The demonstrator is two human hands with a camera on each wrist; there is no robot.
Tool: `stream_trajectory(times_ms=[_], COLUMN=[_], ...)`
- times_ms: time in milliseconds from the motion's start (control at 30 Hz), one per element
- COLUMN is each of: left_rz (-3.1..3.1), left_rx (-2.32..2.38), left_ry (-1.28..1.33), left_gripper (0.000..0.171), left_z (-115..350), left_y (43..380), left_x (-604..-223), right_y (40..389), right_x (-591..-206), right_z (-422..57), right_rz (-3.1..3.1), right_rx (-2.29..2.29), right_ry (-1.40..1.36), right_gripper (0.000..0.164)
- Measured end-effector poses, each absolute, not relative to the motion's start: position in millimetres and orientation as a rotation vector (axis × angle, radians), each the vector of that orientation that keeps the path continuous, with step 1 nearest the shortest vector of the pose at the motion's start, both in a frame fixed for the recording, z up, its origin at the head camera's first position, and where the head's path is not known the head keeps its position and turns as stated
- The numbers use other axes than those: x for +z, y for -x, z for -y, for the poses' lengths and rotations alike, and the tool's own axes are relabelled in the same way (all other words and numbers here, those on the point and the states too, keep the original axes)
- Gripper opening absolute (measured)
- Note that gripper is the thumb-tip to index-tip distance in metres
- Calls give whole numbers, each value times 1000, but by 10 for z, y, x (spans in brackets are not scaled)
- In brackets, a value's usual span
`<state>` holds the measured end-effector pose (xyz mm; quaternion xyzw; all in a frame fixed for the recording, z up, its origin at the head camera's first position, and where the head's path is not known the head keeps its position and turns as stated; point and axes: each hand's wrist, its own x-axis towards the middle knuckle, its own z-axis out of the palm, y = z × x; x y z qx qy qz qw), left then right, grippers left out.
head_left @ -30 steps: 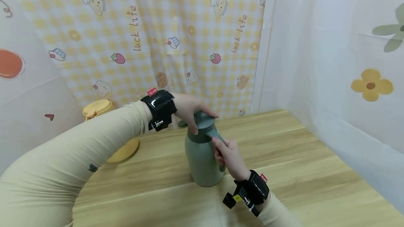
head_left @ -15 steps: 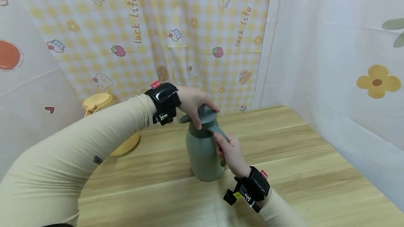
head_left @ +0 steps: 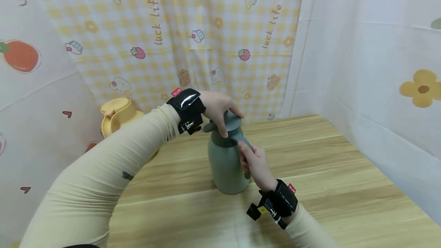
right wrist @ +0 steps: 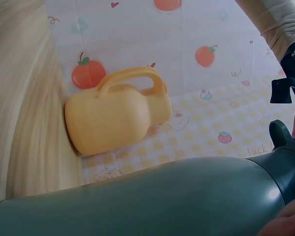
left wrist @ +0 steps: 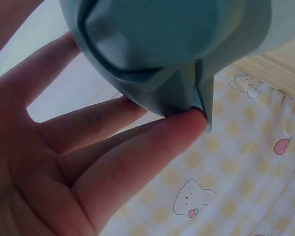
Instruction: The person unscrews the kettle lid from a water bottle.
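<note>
A sage-green thermal jug (head_left: 227,167) stands upright on the table in the head view. My left hand (head_left: 218,108) reaches over its top and grips the round lid (head_left: 232,122), thumb on the near side and fingers spread round the far side. In the left wrist view, the fingertips (left wrist: 189,120) touch the edge of the jug's top. My right hand (head_left: 256,163) holds the handle (head_left: 247,143) on the right side of the jug, fingers curled round it. A small green tab (head_left: 208,127) sticks out to the left beneath my left hand.
A yellow jug (right wrist: 113,113) with a looped handle stands at the back left, partly behind my left sleeve (head_left: 138,152) in the head view. Patterned curtains (head_left: 193,64) hang at the back and sides of the wooden table (head_left: 310,171).
The head view has shifted, so the green jug, both hands and the yellow jug all appear slightly higher and further right. Both hands keep their hold on lid and handle.
</note>
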<state>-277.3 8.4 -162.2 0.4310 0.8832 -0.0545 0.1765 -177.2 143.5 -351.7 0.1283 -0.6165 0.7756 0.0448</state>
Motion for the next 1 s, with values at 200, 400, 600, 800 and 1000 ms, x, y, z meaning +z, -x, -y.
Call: stream_trajectory(times_ms=[200, 400, 600, 800, 1000], left_rz=[-2532, -2573, -2624, -2664, -2718], left_rx=[-132, -100, -47, -57, -55], left_ry=[-1164, -1107, -1014, -984, -936], left_gripper=[72, 68, 67, 65, 65], left_z=[-97, -114, -146, -185, -197], left_y=[2725, 2695, 2677, 2663, 2602], left_x=[-1667, -1668, -1630, -1624, -1631], right_y=[1760, 1768, 1821, 1851, 1837], right_x=[-3564, -3553, -3515, -3499, -3483], right_z=[-1430, -1432, -1437, -1451, -1456], right_rz=[1889, 1892, 1870, 1870, 1863], right_rx=[2386, 2391, 2388, 2395, 2387], right_ry=[-352, -355, -365, -363, -377], right_gripper=[49, 48, 47, 46, 46])
